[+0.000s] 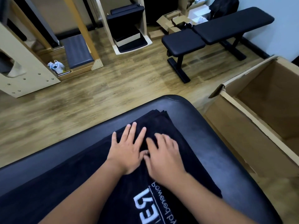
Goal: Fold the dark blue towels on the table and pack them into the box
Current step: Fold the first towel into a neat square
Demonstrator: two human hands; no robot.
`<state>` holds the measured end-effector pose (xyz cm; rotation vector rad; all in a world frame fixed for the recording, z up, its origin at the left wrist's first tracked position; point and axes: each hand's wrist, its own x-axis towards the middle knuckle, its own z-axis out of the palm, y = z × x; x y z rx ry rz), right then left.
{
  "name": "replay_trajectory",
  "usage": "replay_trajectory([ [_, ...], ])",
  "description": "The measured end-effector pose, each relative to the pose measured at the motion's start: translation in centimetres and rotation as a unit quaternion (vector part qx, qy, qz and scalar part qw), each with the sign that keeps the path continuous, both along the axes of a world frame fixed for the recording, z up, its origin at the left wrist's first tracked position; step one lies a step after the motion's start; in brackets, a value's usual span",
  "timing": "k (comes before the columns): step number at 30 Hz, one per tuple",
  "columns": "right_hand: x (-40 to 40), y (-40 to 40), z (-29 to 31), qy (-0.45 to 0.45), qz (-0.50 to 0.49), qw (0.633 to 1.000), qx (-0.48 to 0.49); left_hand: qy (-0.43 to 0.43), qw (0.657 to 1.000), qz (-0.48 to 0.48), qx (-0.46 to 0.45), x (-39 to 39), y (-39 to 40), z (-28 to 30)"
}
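Currently, left hand (127, 152) and right hand (163, 156) rest flat, fingers (132, 131) spread, on the dark blue towel (161, 125) on the counter (202, 126); smooth outward, align edges before folding toward the cardboard box (252, 126)

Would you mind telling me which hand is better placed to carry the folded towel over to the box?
The right hand, probably: the open box stands on that side of the table, while the left hand lies flat on the towel farther away.
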<state>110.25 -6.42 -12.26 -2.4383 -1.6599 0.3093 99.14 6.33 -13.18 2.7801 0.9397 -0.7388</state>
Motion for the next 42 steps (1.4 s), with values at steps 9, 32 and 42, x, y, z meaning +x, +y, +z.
replay_trajectory([
  [9, 1.1, -10.5, -2.2, -0.041, -0.167, 0.982, -0.073, -0.021, 0.997, -0.012, 0.072, 2.4, -0.9, 1.6],
  [32, 0.2, -14.9, 1.5, 0.030, -0.346, 0.933, -0.097, -0.015, 0.983, -0.185, -0.016, 10.4, -3.6, 2.6],
  [42, 3.4, -12.4, 3.4, 0.189, -0.312, 0.922, -0.135, 0.065, 0.967, -0.239, 0.063, 12.7, -0.9, 5.1],
])
